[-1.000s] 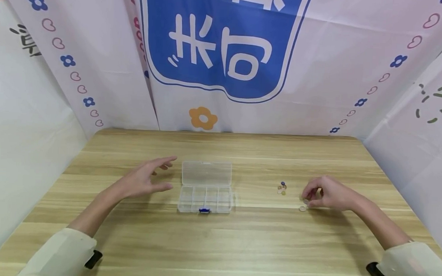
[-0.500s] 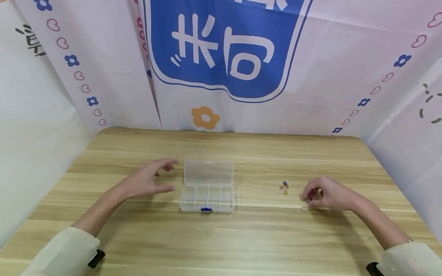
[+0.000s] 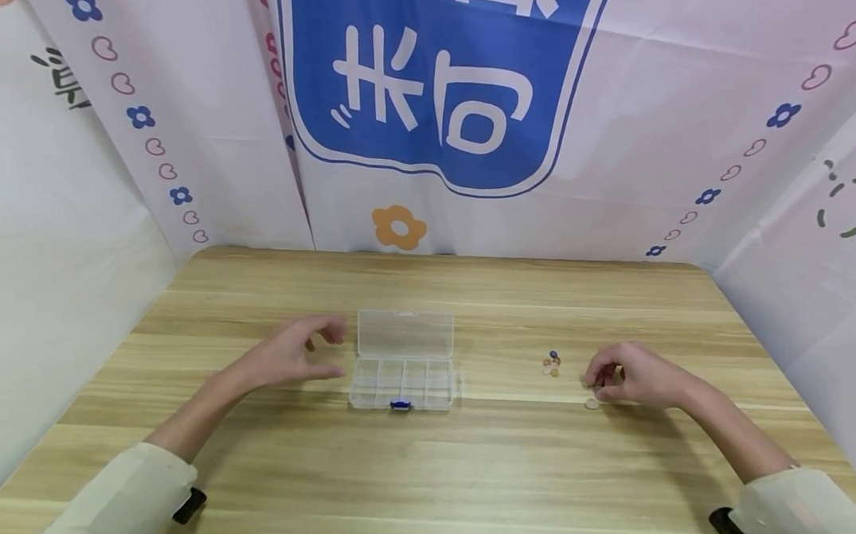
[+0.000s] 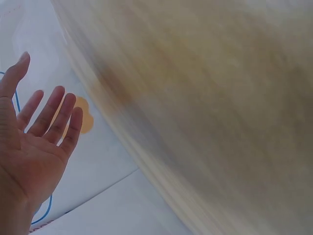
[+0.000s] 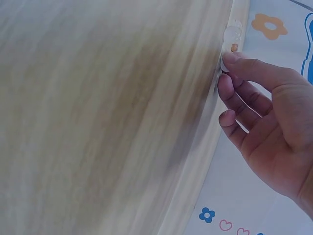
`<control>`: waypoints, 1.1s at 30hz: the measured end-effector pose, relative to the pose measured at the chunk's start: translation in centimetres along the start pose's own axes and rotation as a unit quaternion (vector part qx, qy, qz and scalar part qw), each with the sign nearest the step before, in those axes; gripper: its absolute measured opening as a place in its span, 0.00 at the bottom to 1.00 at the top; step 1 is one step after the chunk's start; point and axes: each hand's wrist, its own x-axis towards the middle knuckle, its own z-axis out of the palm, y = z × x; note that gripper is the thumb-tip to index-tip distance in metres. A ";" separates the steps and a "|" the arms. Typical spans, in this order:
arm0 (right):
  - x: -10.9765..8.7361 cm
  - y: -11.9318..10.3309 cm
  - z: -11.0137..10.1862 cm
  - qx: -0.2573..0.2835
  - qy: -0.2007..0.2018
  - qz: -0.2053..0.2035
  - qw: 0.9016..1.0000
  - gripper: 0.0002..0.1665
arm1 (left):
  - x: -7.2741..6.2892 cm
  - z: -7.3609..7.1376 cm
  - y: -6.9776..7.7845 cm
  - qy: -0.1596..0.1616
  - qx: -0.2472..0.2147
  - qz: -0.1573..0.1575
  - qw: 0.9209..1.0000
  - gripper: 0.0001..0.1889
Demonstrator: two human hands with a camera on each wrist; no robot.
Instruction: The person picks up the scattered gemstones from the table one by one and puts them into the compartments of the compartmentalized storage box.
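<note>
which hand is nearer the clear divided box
Left. The left hand is just left of the clear divided box; the right hand is well off to its right, past the small coloured pieces.

On the back curtain (image 3: 642,133), a blue panel (image 3: 504,173) carries large white characters (image 3: 379,70): two stand whole above its lower edge, and more above them are cut off. A small dark character (image 3: 64,84) is printed on the left curtain (image 3: 43,202), near its right edge. I cannot read any of them with certainty.
</note>
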 end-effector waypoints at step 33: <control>2.0 -1.5 -0.8 -0.023 0.051 -0.033 0.998 0.09 | 0.0 1.3 0.4 -0.042 -0.010 0.030 0.999 0.31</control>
